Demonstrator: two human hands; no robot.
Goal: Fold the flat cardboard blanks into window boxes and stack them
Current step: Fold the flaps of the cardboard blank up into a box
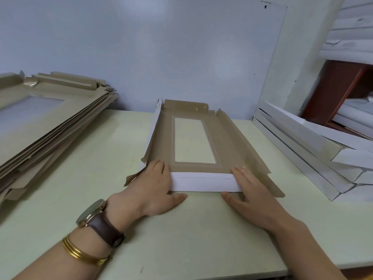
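Note:
A brown cardboard blank (224, 138) with a clear rectangular window lies in the middle of the pale green table (101, 162). Its near flap (201, 181) is folded up and over, showing its white side. My left hand (155, 184) presses the left end of that flap with straight fingers, thumb on the table. My right hand (250, 188) presses the right end the same way. The left side flap stands up; the right one lies flatter. A stack of flat blanks (46, 122) sits at the left. Folded white boxes (310, 158) are piled at the right.
A pale blue wall (161, 47) stands close behind the table. At the far right a reddish-brown shelf (331, 91) holds more white boxes. The table's front edge runs at the lower right.

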